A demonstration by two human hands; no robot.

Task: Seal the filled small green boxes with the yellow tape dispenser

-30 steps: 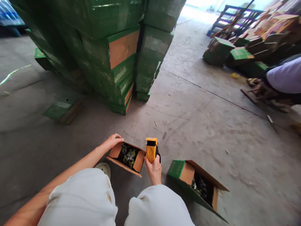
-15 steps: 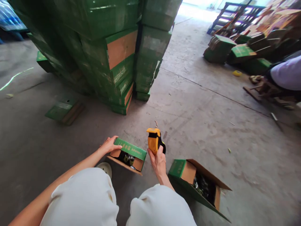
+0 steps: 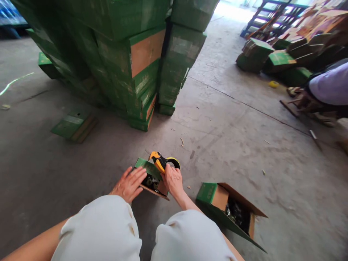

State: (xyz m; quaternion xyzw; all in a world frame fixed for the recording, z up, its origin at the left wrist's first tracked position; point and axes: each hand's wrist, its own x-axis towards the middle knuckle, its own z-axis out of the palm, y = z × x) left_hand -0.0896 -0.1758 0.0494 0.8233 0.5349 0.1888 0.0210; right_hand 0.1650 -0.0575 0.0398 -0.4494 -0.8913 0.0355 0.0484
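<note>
A small green cardboard box (image 3: 146, 166) stands between my knees, its near side open on dark contents in shiny plastic wrap (image 3: 151, 182). My left hand (image 3: 129, 184) lies with fingers stretched out across the box's left end. An orange and black tape dispenser (image 3: 160, 162) with a roll of tape on it is in my right hand (image 3: 173, 178), held at the box's right end. To the right, a second green box (image 3: 206, 193) sits on the floor with its flaps open, and similar wrapped contents show inside.
Tall stacks of green boxes (image 3: 146, 50) rise ahead. Flattened green cardboard (image 3: 71, 125) lies on the floor to the left. At the right are a heap of boxes (image 3: 255, 54), a yellow tape roll (image 3: 273, 84) and a seated person (image 3: 330, 87) in a light purple top.
My right hand has brought the tape dispenser left and turned it sideways over the box. My left hand has gone from gripping the box's upper left corner to lying flat over its left end.
</note>
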